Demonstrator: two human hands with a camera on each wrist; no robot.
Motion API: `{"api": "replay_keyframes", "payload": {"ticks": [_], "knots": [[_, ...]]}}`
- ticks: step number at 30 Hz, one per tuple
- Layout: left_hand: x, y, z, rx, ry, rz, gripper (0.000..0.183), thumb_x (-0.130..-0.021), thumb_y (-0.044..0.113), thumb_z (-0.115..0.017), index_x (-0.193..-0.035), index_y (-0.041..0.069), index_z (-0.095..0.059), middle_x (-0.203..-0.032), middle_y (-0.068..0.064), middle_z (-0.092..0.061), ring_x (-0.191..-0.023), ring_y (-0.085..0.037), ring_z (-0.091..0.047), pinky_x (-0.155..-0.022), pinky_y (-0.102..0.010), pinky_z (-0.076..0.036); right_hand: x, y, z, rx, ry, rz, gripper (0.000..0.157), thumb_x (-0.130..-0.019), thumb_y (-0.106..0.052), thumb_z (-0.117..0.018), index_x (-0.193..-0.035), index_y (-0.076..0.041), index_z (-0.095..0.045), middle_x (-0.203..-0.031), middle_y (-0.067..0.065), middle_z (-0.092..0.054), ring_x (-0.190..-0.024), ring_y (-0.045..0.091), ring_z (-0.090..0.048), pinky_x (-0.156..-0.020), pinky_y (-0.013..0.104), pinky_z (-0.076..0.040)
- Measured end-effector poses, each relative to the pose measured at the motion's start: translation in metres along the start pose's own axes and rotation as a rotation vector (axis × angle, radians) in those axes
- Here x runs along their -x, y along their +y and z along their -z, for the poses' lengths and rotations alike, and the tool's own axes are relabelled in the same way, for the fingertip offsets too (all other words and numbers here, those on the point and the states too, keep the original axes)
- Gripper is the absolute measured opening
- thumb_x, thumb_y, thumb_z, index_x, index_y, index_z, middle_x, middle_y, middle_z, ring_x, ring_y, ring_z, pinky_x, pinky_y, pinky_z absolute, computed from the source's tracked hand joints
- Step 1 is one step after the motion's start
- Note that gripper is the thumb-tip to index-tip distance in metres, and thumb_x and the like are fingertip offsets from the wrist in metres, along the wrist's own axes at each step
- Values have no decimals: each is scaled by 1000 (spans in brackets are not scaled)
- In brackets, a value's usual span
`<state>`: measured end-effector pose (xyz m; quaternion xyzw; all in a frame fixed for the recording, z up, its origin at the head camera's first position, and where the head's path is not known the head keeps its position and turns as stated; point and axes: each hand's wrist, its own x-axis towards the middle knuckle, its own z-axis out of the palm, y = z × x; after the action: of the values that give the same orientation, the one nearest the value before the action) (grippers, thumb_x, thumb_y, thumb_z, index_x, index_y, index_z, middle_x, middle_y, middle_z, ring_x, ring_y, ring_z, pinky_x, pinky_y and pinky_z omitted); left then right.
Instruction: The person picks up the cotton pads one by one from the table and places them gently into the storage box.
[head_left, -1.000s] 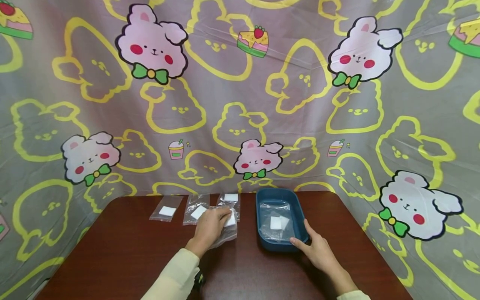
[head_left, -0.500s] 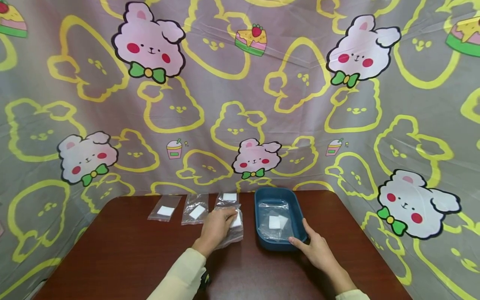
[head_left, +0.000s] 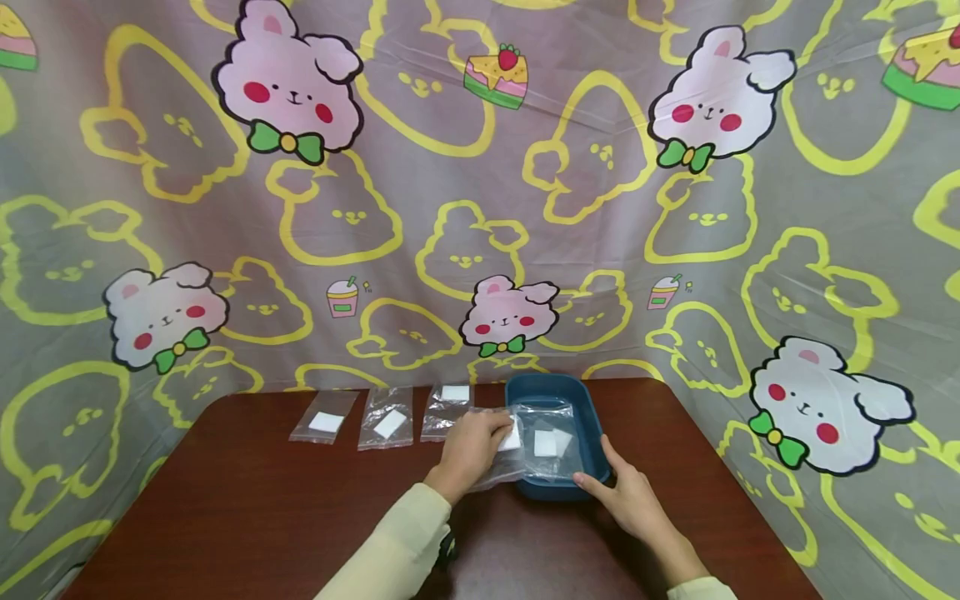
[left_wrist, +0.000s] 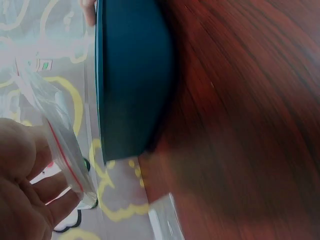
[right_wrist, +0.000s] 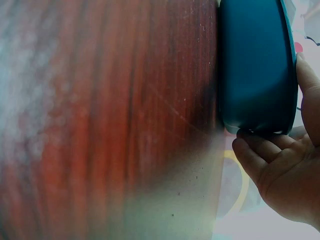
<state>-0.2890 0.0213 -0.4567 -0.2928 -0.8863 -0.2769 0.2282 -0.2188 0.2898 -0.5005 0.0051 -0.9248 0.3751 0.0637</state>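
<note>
My left hand [head_left: 468, 450] pinches a clear zip bag [head_left: 501, 473] with a white square inside. The bag is up off the table and overlaps the left rim of a dark blue plastic bin [head_left: 555, 492] in the head view. In the left wrist view the red zip line of the bag [left_wrist: 65, 155] shows beside the fingers. My right hand [head_left: 633, 500] grips the bin's near right corner, thumb at the rim and fingers against the outer wall [right_wrist: 257, 65]. Clear bags with white squares [head_left: 551, 443] lie inside the bin, overlapping one another.
Three more clear zip bags stand in a row at the table's back: a left one [head_left: 324, 419], a middle one [head_left: 387, 422] and a right one [head_left: 452, 400]. A cartoon-print curtain [head_left: 600, 250] surrounds the dark red wooden table [head_left: 285, 517].
My left hand has carried its bag to the right, from beside the back bags to the bin's left rim. The right hand keeps its grip on the bin. The head view has shifted slightly.
</note>
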Motion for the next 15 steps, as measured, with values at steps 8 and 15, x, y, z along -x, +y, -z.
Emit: {"api": "replay_keyframes", "payload": {"ticks": [8, 15], "knots": [[-22, 26, -18, -25, -31, -11, 9, -94, 19, -72, -97, 20, -81, -90, 4, -76, -79, -22, -72, -62, -38, -55, 0, 1, 1, 3, -2, 0, 100, -88, -53, -73, -157, 1, -26, -149, 31, -41, -132, 45, -48, -104, 59, -40], [-38, 43, -32, -36, -78, 8, 15, -96, 22, -71, -106, 20, -81, -99, 5, -76, -86, -18, -73, -72, -36, -58, -1, 1, 1, -3, 2, 3, 100, -88, -54, -72, -157, 1, -26, -149, 30, -41, -132, 45, -48, -104, 59, -40]]}}
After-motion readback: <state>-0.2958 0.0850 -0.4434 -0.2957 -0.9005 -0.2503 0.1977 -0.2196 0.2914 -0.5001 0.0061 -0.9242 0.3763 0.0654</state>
